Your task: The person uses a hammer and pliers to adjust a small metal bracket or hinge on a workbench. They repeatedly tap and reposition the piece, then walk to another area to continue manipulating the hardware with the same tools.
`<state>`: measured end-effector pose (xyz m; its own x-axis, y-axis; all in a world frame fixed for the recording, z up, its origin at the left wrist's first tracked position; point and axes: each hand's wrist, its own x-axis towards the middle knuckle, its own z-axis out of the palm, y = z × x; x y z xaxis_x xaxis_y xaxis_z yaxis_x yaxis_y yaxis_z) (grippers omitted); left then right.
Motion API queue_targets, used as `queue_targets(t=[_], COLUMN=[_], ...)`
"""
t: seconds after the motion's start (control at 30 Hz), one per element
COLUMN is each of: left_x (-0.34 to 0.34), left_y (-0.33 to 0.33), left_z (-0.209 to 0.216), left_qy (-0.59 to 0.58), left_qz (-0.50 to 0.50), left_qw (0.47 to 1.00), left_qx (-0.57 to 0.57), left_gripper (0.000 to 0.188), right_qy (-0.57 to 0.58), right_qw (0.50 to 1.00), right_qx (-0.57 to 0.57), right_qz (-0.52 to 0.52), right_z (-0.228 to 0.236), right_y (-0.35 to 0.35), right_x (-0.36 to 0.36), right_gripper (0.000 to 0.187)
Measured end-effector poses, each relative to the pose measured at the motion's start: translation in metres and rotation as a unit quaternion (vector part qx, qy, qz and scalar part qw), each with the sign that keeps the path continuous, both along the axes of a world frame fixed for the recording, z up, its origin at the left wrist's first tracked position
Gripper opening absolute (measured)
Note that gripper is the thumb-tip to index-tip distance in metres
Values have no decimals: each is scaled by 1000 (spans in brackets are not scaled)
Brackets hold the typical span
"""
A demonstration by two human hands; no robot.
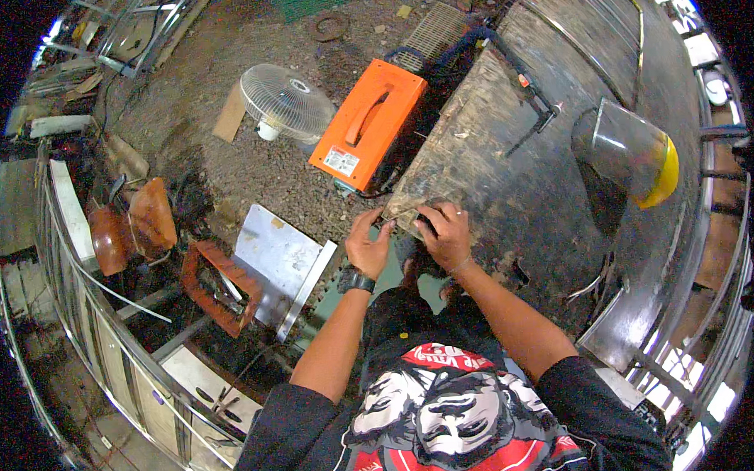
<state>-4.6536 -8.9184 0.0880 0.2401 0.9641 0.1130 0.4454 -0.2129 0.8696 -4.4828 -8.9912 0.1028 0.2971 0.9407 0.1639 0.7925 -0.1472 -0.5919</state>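
Observation:
Both my hands are at the near left corner of a worn wooden tabletop [482,153]. My left hand [367,248], with a dark watch on its wrist, has its fingers and thumb bent together at the corner's edge. Just right of it, my right hand [448,235] wears a ring and curls its fingers low over the wood. Something dark shows between its thumb and forefinger, too small to name. Whatever either hand pinches is hidden. An orange box-shaped machine [369,124] with a top handle stands on the ground beyond my left hand.
A white fan [288,101] stands left of the machine. On the tabletop lie a clear face shield [631,152] with a yellow crown and a cabled clamp-like tool [543,113]. White sheet metal [278,255] and an orange-brown frame [221,288] sit at left, near metal railings [128,360].

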Motion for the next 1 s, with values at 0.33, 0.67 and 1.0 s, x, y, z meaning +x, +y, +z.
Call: queue_targets(t=[0.33, 0.67, 1.0], left_x=[-4, -7, -4], left_y=[2, 1, -1], left_z=[-8, -16, -11], left_qy=[1, 15, 10], left_qz=[-6, -13, -2], left_qw=[1000, 1000, 1000], left_qx=[-20, -14, -16], left_gripper=[33, 32, 31], right_qy=[14, 21, 21], right_qw=[1000, 1000, 999], right_qx=[-8, 9, 30], right_qz=[-6, -14, -14], right_z=[1, 2, 1], right_y=[-1, -1, 0], right_x=[0, -1, -2], right_gripper=[33, 30, 27])
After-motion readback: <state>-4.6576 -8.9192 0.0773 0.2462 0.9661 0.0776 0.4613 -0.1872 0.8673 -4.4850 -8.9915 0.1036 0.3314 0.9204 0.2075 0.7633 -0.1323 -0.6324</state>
